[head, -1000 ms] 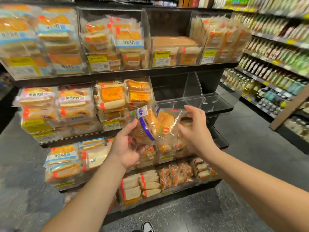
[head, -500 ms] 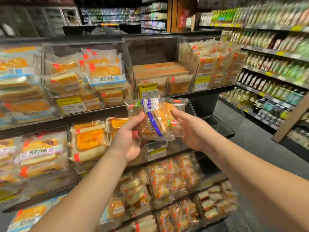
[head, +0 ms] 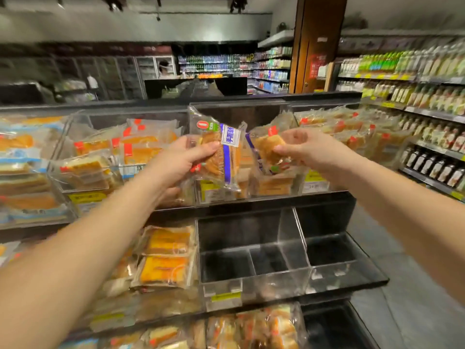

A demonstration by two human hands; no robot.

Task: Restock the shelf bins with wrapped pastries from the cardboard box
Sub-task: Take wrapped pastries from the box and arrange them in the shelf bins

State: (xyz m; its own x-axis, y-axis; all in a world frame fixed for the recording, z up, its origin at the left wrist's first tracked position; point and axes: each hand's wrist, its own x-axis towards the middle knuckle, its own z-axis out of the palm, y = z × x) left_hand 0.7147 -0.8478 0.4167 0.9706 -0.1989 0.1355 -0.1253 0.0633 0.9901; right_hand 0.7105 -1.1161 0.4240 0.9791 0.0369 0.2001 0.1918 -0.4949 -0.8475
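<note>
- Head view: we have raised the wrapped pastries from mid-shelf to the top-row bin (head: pixel 239 109) at centre frame.
- Left hand (head: pixel 181 159) pinches one wrapped pastry (head: pixel 221 157); right hand (head: pixel 309 149) pinches another packet (head: pixel 266 149), now separated.
- Next, we judge, dropping them in.

2 hands (head: pixel 181 159) (head: pixel 305 149), 2 held pastry packs (head: pixel 221 157) (head: pixel 268 152), 2 clear bins (head: pixel 254 260) w/o stock

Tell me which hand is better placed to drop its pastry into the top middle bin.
Right, probably. The right hand holds its pastry in front of the top middle bin; the left hand holds its pastry at the bin's left edge.
</note>
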